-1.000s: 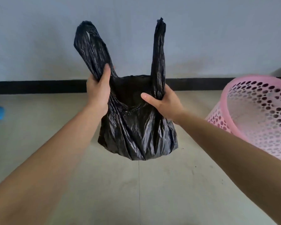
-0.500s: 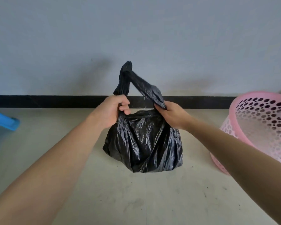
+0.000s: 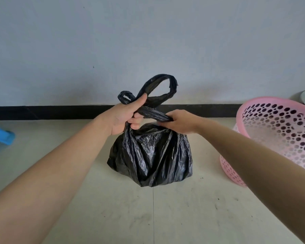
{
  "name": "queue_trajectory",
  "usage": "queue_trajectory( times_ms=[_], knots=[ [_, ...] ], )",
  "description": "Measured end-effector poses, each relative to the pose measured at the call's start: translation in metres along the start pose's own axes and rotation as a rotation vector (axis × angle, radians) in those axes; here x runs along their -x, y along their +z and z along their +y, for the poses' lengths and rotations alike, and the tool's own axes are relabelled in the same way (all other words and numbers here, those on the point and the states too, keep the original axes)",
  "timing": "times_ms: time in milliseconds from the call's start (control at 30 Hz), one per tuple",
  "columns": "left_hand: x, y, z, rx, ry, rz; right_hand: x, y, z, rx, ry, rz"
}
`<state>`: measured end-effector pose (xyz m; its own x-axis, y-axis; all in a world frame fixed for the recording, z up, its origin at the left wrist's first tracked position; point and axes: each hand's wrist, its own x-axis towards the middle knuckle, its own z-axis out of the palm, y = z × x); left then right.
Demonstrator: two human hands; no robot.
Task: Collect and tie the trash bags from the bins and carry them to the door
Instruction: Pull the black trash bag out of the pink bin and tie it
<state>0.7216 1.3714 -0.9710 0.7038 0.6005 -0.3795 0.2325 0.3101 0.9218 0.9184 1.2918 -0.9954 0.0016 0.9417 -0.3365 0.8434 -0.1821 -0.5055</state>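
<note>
Editor: What sits closest to the lens?

Photographer: Two bare forearms (image 3: 60, 173) reaching out from the bottom corners over a pale, scuffed floor (image 3: 183, 217).

Editor: And the task's thing?

Photographer: A black trash bag (image 3: 151, 155), crinkled and bulging, centre frame between the arms and below the hands. Whether its bottom touches the floor cannot be told.

Editor: The hands?

Photographer: Both are clenched on plastic. The left hand (image 3: 125, 117) grips the bag's twisted handle strips (image 3: 153, 114), thumb laid along the top, with a large loop (image 3: 173, 85) and a smaller one standing up above it. The right hand (image 3: 179, 121) curls over a strip that runs across from the left hand, just above the bag's gathered mouth.

Editor: Beyond them?

Photographer: To the right, a pink perforated bin (image 3: 230, 167) tilts toward the camera, apart from the bag. A blue object (image 3: 2, 133) pokes in at the left edge. A black baseboard (image 3: 60, 112) runs behind, under a plain grey wall (image 3: 148, 41).
</note>
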Motion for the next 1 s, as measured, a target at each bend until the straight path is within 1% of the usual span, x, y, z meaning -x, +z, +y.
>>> queue_trajectory(
  times_ms=[100,267,300,367,433,500,633,700,733,833,867,900,967,1000],
  knots=[
    [0.002,0.004,0.005,0.001,0.025,-0.025,0.008,-0.013,0.001,-0.392,0.028,-0.02],
    [0.003,0.01,0.008,-0.027,0.009,-0.074,0.009,-0.039,-0.011,-0.969,-0.065,0.155],
    [0.003,0.009,0.007,-0.019,0.009,-0.075,0.008,-0.043,-0.015,-1.039,-0.092,0.174],
    [0.002,0.007,0.005,0.031,0.021,-0.056,0.007,-0.049,-0.015,-1.056,-0.147,0.24],
    [0.0,0.003,0.004,0.099,0.029,-0.025,0.006,-0.053,-0.011,-1.074,-0.157,0.299],
    [0.0,0.001,0.004,0.134,0.036,-0.022,0.008,-0.055,-0.009,-1.193,-0.109,0.314],
    [0.001,0.006,0.006,0.21,0.041,-0.057,0.01,-0.057,-0.012,-1.524,0.013,0.347],
    [0.001,0.006,0.005,0.231,0.027,-0.066,0.011,-0.06,-0.013,-1.539,0.042,0.368],
    [0.001,0.005,0.005,0.253,0.021,-0.068,0.012,-0.063,-0.013,-1.474,0.058,0.37],
    [-0.003,-0.002,0.002,0.32,0.028,-0.059,0.017,-0.069,-0.013,-1.079,0.118,0.351],
    [-0.004,-0.004,0.001,0.329,0.029,-0.059,0.019,-0.071,-0.013,-1.024,0.124,0.344],
    [-0.004,-0.005,0.0,0.339,0.029,-0.059,0.019,-0.072,-0.014,-1.037,0.123,0.334],
    [-0.006,-0.004,-0.001,0.38,0.036,-0.049,0.02,-0.072,-0.016,-1.212,0.09,0.291],
    [-0.007,-0.004,-0.001,0.408,0.044,-0.03,0.02,-0.07,-0.017,-1.303,0.059,0.239]
  ],
)
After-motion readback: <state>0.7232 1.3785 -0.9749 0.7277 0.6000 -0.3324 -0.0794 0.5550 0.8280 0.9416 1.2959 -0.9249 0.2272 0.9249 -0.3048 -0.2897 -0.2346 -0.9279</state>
